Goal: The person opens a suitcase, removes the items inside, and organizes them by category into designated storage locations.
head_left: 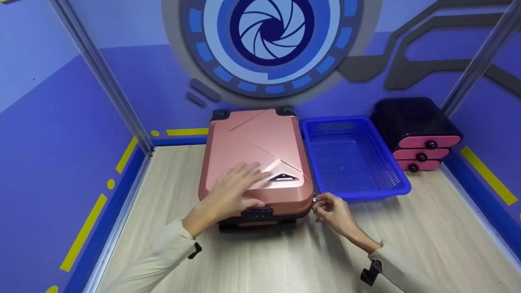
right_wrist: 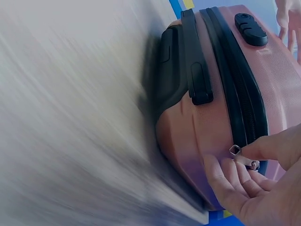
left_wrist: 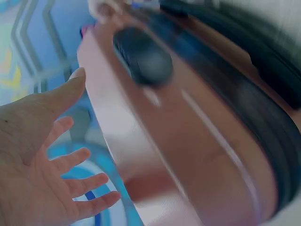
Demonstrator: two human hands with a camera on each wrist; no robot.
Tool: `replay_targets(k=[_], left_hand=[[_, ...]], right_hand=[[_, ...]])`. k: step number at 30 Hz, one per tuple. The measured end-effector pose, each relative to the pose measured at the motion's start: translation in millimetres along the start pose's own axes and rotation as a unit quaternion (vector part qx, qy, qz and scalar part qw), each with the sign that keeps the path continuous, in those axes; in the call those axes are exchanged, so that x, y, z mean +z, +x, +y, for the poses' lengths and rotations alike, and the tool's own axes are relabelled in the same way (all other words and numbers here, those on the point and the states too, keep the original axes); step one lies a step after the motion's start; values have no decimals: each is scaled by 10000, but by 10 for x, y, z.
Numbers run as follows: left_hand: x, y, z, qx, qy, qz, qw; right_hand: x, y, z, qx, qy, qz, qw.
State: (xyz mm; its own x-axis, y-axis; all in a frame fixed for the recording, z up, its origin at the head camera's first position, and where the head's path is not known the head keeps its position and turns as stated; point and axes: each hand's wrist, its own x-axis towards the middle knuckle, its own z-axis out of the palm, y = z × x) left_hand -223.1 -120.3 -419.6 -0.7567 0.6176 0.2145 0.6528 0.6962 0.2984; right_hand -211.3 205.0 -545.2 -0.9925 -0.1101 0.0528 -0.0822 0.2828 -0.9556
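A rose-pink hard-shell suitcase (head_left: 256, 142) lies flat on the table, its black zipper band (right_wrist: 235, 80) closed along the side that shows. My left hand (head_left: 234, 187) hovers over the near left part of the lid, fingers spread; in the left wrist view its palm (left_wrist: 28, 174) appears apart from the shell. Close to its thumb is the black combination lock (head_left: 257, 212). At the near right corner, my right hand (head_left: 333, 211) pinches a metal zipper pull (right_wrist: 235, 150) between thumb and fingers. A black carry handle (right_wrist: 196, 61) sits on the front side.
Right of the suitcase stands a blue plastic basket (head_left: 403, 188), close against its side. Farther right is a black box of pink-fronted drawers (head_left: 419, 118). Blue-purple panels (head_left: 134, 81) wall the wooden table (head_left: 171, 171) at the back and sides.
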Motion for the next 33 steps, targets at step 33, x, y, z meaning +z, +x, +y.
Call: replay_targets(k=[33], left_hand=[[317,265,347,236,1532,-21,9879]], right_hand=[[-79,-57,145,-3557,-3282,677,8724]])
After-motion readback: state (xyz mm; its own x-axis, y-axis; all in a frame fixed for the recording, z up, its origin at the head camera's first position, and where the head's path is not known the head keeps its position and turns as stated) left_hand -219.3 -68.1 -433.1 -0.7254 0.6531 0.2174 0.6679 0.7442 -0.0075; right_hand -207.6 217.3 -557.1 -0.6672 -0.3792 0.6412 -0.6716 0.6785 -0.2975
